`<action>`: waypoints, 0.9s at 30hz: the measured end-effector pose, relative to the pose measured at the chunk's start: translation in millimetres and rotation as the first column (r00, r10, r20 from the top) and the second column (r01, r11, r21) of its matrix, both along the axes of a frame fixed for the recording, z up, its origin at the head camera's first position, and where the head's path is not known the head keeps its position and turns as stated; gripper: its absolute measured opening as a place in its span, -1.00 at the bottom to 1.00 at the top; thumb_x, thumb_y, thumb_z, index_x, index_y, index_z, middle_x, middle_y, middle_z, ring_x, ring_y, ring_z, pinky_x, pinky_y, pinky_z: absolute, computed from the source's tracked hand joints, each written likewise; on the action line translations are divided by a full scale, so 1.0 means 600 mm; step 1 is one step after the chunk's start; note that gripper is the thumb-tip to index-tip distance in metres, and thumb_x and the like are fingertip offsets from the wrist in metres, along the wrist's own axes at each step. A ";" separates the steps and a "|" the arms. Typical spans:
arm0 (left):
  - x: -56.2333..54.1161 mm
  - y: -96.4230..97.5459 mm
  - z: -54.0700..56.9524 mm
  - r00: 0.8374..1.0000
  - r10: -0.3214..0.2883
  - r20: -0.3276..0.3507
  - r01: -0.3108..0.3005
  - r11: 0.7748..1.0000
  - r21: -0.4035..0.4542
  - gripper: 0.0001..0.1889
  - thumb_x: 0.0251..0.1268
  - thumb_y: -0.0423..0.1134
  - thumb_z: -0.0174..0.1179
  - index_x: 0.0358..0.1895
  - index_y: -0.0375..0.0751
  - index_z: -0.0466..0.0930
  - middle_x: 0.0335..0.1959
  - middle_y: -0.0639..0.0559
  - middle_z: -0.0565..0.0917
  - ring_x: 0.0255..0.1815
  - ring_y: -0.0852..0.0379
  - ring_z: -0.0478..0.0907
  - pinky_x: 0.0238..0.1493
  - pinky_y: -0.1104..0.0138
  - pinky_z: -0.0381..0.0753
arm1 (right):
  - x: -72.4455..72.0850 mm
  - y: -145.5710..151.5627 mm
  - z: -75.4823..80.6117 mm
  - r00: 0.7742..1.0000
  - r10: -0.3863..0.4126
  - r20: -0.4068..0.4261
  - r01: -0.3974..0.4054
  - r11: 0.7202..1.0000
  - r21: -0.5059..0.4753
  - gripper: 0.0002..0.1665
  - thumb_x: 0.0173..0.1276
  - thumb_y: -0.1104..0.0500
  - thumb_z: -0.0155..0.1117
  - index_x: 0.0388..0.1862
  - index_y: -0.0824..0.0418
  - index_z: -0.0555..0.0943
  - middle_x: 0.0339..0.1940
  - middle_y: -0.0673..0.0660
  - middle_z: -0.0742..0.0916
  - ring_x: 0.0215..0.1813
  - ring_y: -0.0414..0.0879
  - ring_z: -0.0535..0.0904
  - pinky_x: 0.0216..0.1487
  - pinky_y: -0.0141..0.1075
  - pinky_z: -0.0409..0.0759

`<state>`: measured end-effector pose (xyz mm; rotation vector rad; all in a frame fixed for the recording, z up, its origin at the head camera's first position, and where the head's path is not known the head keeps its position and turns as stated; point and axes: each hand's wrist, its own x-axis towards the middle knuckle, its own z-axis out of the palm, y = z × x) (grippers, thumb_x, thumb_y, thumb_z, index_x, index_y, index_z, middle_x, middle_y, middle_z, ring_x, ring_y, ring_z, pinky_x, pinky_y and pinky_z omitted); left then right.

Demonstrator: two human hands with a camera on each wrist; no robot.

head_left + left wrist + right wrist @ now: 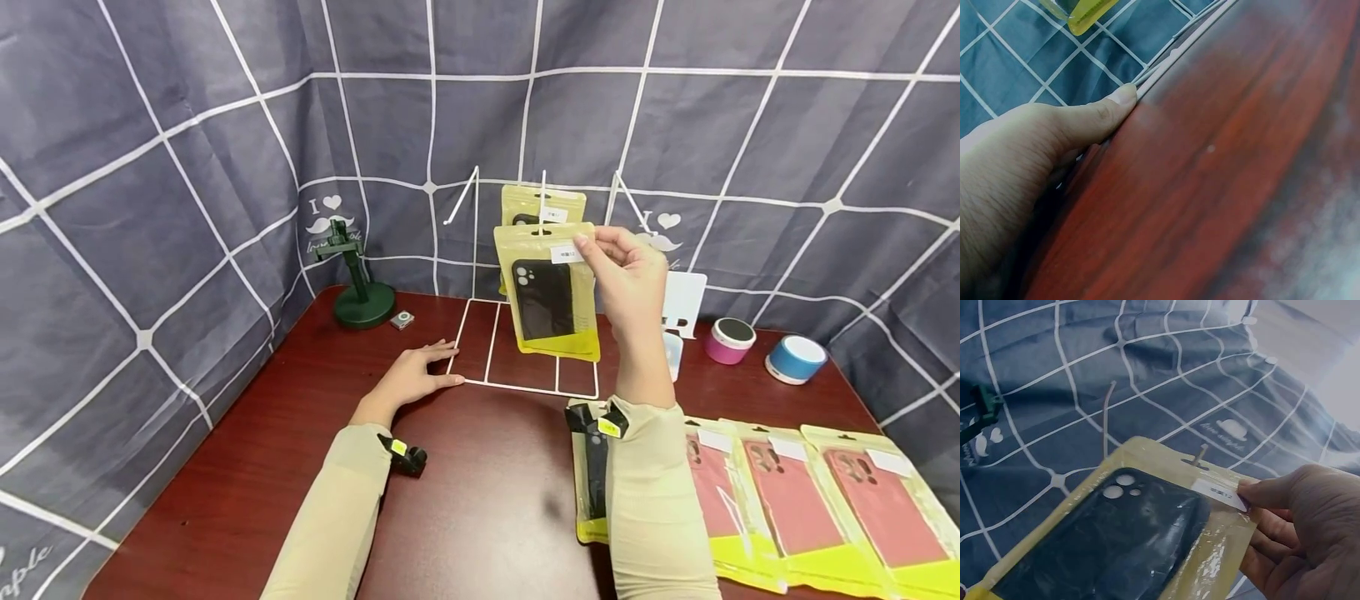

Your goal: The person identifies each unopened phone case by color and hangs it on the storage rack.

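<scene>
My right hand [633, 279] pinches the top right corner of a clear, yellow-edged pouch with a black phone case [546, 300] in it, thumb over the white label. A prong of the white wire rack [477, 225] pokes through the pouch's hang hole [1195, 464] in the right wrist view. Behind it, another pouched phone case [514, 200] hangs from the same middle prong, mostly covered. My left hand [408, 379] rests on the table at the rack base's left side, fingers fairly straight. In the left wrist view its thumb [1100, 115] lies against the base wire.
Several pouched red phone cases [798, 500] lie at the right front. A pouched black case [595, 475] is partly under my right forearm. Pink [729, 342] and blue [797, 360] round speakers stand back right, near a white stand [686, 300]. A green stand [363, 302] is back left.
</scene>
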<state>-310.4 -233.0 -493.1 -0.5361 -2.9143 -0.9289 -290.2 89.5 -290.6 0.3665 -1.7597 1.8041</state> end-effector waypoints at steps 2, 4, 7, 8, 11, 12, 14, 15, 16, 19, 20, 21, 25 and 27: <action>-0.001 -0.001 0.000 1.000 0.001 0.003 -0.001 1.000 -0.004 -0.18 0.12 0.41 0.29 0.41 0.07 0.50 0.47 0.07 0.40 0.55 0.02 0.19 0.49 -0.01 0.20 | -0.010 -0.002 -0.007 0.999 -0.035 -0.001 0.035 0.999 0.016 -0.70 0.26 0.16 0.53 -0.20 0.40 0.76 -0.50 -0.09 0.77 -0.48 -0.30 0.56 -0.47 -0.46 0.42; -0.003 -0.002 0.001 1.000 0.000 0.002 0.000 1.000 -0.004 -0.18 0.13 0.40 0.30 0.41 0.06 0.50 0.47 0.07 0.40 0.55 0.02 0.19 0.49 0.00 0.20 | -0.021 -0.006 -0.013 0.999 -0.054 0.006 0.054 0.999 0.002 -0.70 0.26 0.16 0.52 -0.17 0.39 0.77 -0.46 -0.06 0.79 -0.46 -0.31 0.60 -0.44 -0.49 0.46; -0.004 -0.001 0.002 1.000 -0.005 -0.002 0.005 1.000 0.002 -0.20 0.14 0.38 0.31 0.41 0.05 0.51 0.47 0.06 0.40 0.55 0.03 0.20 0.49 0.00 0.20 | -0.039 -0.010 -0.024 0.998 -0.066 -0.006 0.066 0.997 -0.028 -0.70 0.30 0.19 0.48 -0.11 0.41 0.76 -0.32 0.10 0.82 -0.35 -0.28 0.69 -0.33 -0.51 0.56; -0.004 -0.001 0.003 1.000 -0.006 -0.002 0.006 1.000 -0.001 -0.20 0.15 0.37 0.31 0.41 0.05 0.50 0.47 0.07 0.41 0.55 0.04 0.20 0.49 0.01 0.21 | -0.044 -0.011 -0.026 0.998 -0.068 -0.012 0.068 0.997 -0.039 -0.70 0.31 0.21 0.47 -0.09 0.42 0.75 -0.26 0.16 0.82 -0.30 -0.27 0.71 -0.27 -0.50 0.59; -0.002 0.002 0.006 1.000 -0.003 0.005 0.003 1.000 -0.003 -0.21 0.16 0.34 0.33 0.41 0.04 0.50 0.46 0.10 0.41 0.55 0.07 0.20 0.49 0.04 0.22 | -0.059 -0.015 -0.033 0.995 -0.094 -0.035 0.092 0.995 -0.043 -0.72 0.34 0.23 0.44 -0.06 0.41 0.76 -0.17 0.28 0.80 -0.23 -0.23 0.74 -0.21 -0.48 0.64; -0.002 0.002 0.007 1.000 -0.004 0.008 0.004 1.000 -0.004 -0.21 0.16 0.34 0.33 0.42 0.04 0.50 0.46 0.11 0.41 0.55 0.08 0.20 0.49 0.04 0.22 | -0.063 -0.016 -0.034 0.993 -0.110 -0.040 0.108 0.993 -0.040 -0.72 0.34 0.23 0.44 -0.06 0.40 0.76 -0.16 0.29 0.80 -0.22 -0.23 0.75 -0.20 -0.48 0.64; -0.003 0.003 0.009 1.000 0.003 0.010 -0.003 1.000 -0.011 -0.21 0.16 0.34 0.33 0.42 0.06 0.49 0.46 0.13 0.41 0.55 0.09 0.20 0.49 0.05 0.21 | -0.072 -0.019 -0.033 0.989 -0.144 -0.028 0.144 0.989 -0.031 -0.73 0.34 0.22 0.43 -0.06 0.37 0.77 -0.16 0.28 0.80 -0.23 -0.24 0.74 -0.23 -0.49 0.63; -0.004 0.003 0.010 1.000 0.005 0.011 -0.005 1.000 -0.008 -0.22 0.16 0.33 0.34 0.42 0.06 0.49 0.46 0.12 0.41 0.55 0.09 0.20 0.49 0.05 0.21 | -0.076 -0.020 -0.033 0.987 -0.157 -0.022 0.156 0.987 -0.030 -0.73 0.34 0.21 0.44 -0.06 0.34 0.78 -0.16 0.26 0.80 -0.24 -0.25 0.74 -0.24 -0.50 0.62; -0.004 0.003 0.011 1.000 0.005 0.011 -0.005 1.000 -0.007 -0.22 0.16 0.33 0.34 0.42 0.06 0.50 0.46 0.12 0.41 0.55 0.08 0.19 0.49 0.05 0.21 | -0.080 -0.020 -0.032 0.985 -0.169 -0.017 0.169 0.985 -0.024 -0.74 0.35 0.19 0.44 -0.06 0.32 0.79 -0.16 0.23 0.81 -0.24 -0.26 0.74 -0.25 -0.50 0.61; -0.007 0.006 0.011 1.000 0.002 0.014 -0.002 1.000 -0.005 -0.22 0.16 0.35 0.33 0.42 0.07 0.50 0.47 0.13 0.40 0.55 0.08 0.18 0.49 0.05 0.20 | -0.091 -0.019 -0.033 0.979 -0.205 -0.002 0.205 0.979 -0.015 -0.75 0.35 0.15 0.44 -0.06 0.23 0.81 -0.17 0.17 0.82 -0.26 -0.27 0.73 -0.29 -0.50 0.60; -0.007 0.007 0.011 1.000 0.000 0.017 0.000 1.000 -0.002 -0.21 0.16 0.35 0.32 0.42 0.07 0.49 0.47 0.13 0.40 0.56 0.08 0.18 0.50 0.04 0.20 | -0.094 -0.018 -0.034 0.978 -0.210 -0.005 0.210 0.978 -0.020 -0.76 0.35 0.13 0.44 -0.07 0.20 0.81 -0.18 0.15 0.82 -0.26 -0.27 0.74 -0.29 -0.49 0.60; -0.007 0.007 0.010 1.000 0.000 0.020 0.000 1.000 -0.001 -0.21 0.16 0.36 0.32 0.42 0.08 0.49 0.47 0.13 0.40 0.56 0.08 0.18 0.50 0.04 0.20 | -0.097 -0.018 -0.035 0.976 -0.217 -0.004 0.217 0.976 -0.018 -0.76 0.35 0.12 0.44 -0.07 0.18 0.82 -0.19 0.14 0.82 -0.27 -0.28 0.74 -0.29 -0.49 0.60; -0.004 0.007 0.006 0.999 0.011 0.030 -0.012 1.000 0.002 -0.22 0.15 0.35 0.33 0.42 0.10 0.50 0.47 0.15 0.39 0.56 0.08 0.17 0.50 0.04 0.19 | -0.110 -0.019 -0.042 0.977 -0.213 0.013 0.213 0.977 -0.023 -0.75 0.35 0.09 0.45 -0.07 0.16 0.82 -0.17 0.12 0.82 -0.24 -0.28 0.75 -0.25 -0.49 0.62; -0.003 0.006 0.002 0.999 0.016 0.033 -0.016 1.000 0.002 -0.22 0.15 0.34 0.34 0.41 0.10 0.50 0.47 0.14 0.39 0.56 0.07 0.18 0.50 0.04 0.18 | -0.116 -0.019 -0.046 0.978 -0.208 0.034 0.209 0.977 -0.032 -0.75 0.34 0.07 0.46 -0.07 0.15 0.82 -0.16 0.12 0.82 -0.24 -0.28 0.75 -0.25 -0.49 0.62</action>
